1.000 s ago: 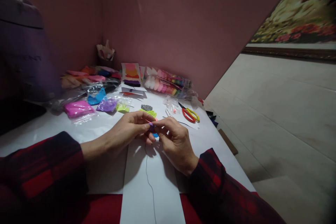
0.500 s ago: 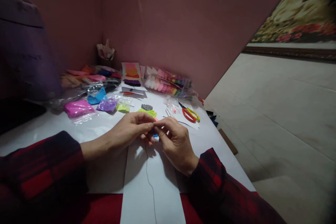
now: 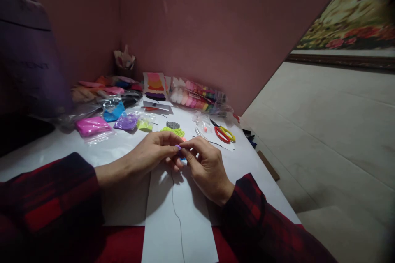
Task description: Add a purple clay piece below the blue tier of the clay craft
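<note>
A small lump of purple clay shows between the fingertips of my left hand and my right hand, which meet over the paper. Both hands are closed in a pinch on it, and the fingers hide most of it. Under them lies a white sheet with a thin dark line running down it. Just beyond my fingers, grey clay and yellow-green textured clay sit on the sheet. A bit of blue clay peeks out below my right fingers.
Scissors with red and yellow handles lie to the right, near a slim pointed tool. Bags of pink clay, purple clay and blue clay lie at left. A multicoloured clay pack rests against the wall.
More of the purple clay shows between my fingertips, as the fingers have shifted slightly. Both hands stay in nearly the same place.
</note>
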`<state>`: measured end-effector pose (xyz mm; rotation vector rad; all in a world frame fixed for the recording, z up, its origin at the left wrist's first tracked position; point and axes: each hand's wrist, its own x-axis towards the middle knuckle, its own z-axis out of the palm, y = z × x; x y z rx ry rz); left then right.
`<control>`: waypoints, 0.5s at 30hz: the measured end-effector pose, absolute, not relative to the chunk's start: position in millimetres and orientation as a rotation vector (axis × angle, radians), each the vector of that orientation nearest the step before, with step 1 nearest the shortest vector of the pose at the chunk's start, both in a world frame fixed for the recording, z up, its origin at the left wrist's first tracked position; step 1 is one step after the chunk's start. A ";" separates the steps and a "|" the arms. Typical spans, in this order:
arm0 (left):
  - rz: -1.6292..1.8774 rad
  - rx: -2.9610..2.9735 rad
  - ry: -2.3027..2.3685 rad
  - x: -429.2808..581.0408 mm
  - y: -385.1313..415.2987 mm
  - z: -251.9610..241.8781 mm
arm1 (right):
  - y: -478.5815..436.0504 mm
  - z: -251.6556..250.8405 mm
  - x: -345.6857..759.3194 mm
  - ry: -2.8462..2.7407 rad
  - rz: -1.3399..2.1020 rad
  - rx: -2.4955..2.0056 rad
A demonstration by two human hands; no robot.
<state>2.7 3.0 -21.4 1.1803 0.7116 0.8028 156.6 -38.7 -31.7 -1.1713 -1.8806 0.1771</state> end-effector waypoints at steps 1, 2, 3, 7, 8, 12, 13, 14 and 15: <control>0.800 1.174 0.703 2.6 2.8 -21.3 | -38.5 -31.4 156.6 -1.881 0.178 -1.170; 0.797 1.168 0.695 2.6 2.4 -21.1 | -38.3 -31.2 156.6 -1.883 0.178 -1.168; 0.796 1.163 0.691 2.5 2.0 -20.9 | -38.2 -31.0 156.6 -1.886 0.178 -1.166; 0.793 1.157 0.706 2.5 0.4 -19.5 | -38.3 -31.5 156.3 -1.891 0.174 -1.155; 0.795 1.155 0.709 2.5 0.1 -19.3 | -38.4 -31.7 156.2 -1.892 0.173 -1.154; 0.797 1.153 0.689 2.5 0.4 -20.1 | -38.9 -31.8 156.3 -1.900 0.165 -1.159; 0.796 1.156 0.684 2.4 0.7 -20.6 | -39.0 -31.6 156.4 -1.903 0.164 -1.161; 0.794 1.157 0.682 2.3 0.9 -21.2 | -38.9 -31.4 156.5 -1.907 0.164 -1.161; 0.792 1.156 0.682 2.3 1.2 -21.8 | -38.9 -31.2 156.6 -1.910 0.166 -1.162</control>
